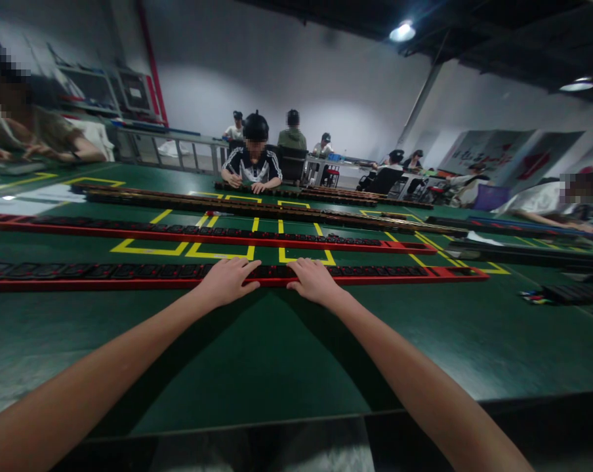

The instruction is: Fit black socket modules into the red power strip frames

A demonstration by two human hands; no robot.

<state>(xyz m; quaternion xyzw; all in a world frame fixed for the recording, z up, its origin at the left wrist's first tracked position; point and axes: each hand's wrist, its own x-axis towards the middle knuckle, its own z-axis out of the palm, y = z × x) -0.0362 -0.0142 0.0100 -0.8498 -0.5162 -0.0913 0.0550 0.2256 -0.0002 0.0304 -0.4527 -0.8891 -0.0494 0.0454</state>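
A long, narrow red tray filled with a row of black square pieces lies across the green table in front of me. My left hand is over its middle, with fingers at the far edge and thumb at the near red wall. Just to the right, my right hand spans the same tray, its thumb turned toward the left one. Between the hands a short stretch of black pieces shows. Both hands seem to grip the tray across its width; the fingertips are partly hidden.
A second red tray runs parallel just beyond. Farther back lie long dark strips. Black bars and a bundle of dark cables lie on the right. A co-worker sits opposite; other people sit at both sides.
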